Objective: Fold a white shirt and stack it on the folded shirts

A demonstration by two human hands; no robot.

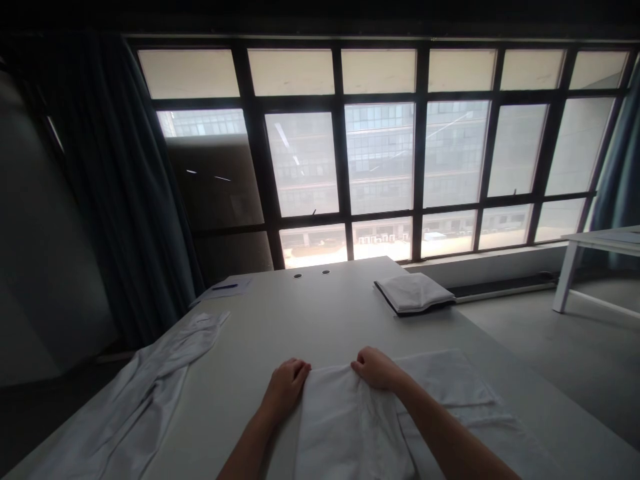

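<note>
A white garment, partly folded, lies on the table in front of me. My left hand has its fingers closed at the far left corner of the folded part. At the far edge, to the right of that corner, my right hand grips the fabric in a closed hold. Another part of the white cloth spreads flat to the right, beyond and under my right forearm. Its near end runs out of view, and whether it is a shirt or trousers I cannot tell.
A crumpled white garment lies along the table's left side. Folded white cloth with a dark layer beneath sits at the right edge. Paper with a pen is far left on the white table. Another table stands right, near the windows.
</note>
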